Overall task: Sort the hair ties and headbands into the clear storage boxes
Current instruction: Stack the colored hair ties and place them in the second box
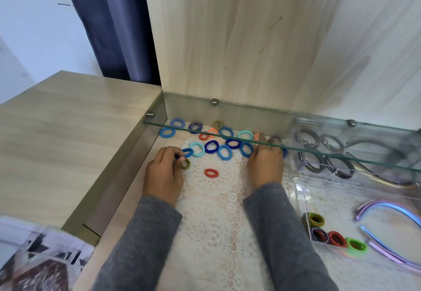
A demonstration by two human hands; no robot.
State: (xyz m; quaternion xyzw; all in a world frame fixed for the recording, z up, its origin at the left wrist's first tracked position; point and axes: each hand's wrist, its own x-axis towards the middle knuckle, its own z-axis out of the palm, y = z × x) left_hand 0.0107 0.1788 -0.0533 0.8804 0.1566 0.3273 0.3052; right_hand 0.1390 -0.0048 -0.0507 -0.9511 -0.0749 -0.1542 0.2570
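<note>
Several hair ties in blue, teal, red and orange lie scattered on a white lace mat (211, 199) under a glass shelf. My left hand (163, 174) pinches a dark blue hair tie (188, 153) at the row's left end, with an olive tie (185, 163) touching its fingers. My right hand (265, 167) rests flat at the right end of the row, its fingers over a blue tie (284, 153). A lone red tie (211, 173) lies between the hands. The near clear box (303, 202) holds several ties and pastel headbands (387, 206). The far clear box (300, 170) holds grey headbands (337, 165).
A glass shelf (227, 134) runs across above the far ties, its front edge over my right fingertips. A wooden panel (250, 40) stands behind. A wooden desktop (68, 126) sits higher to the left, with printed paper (41, 256) at the bottom left.
</note>
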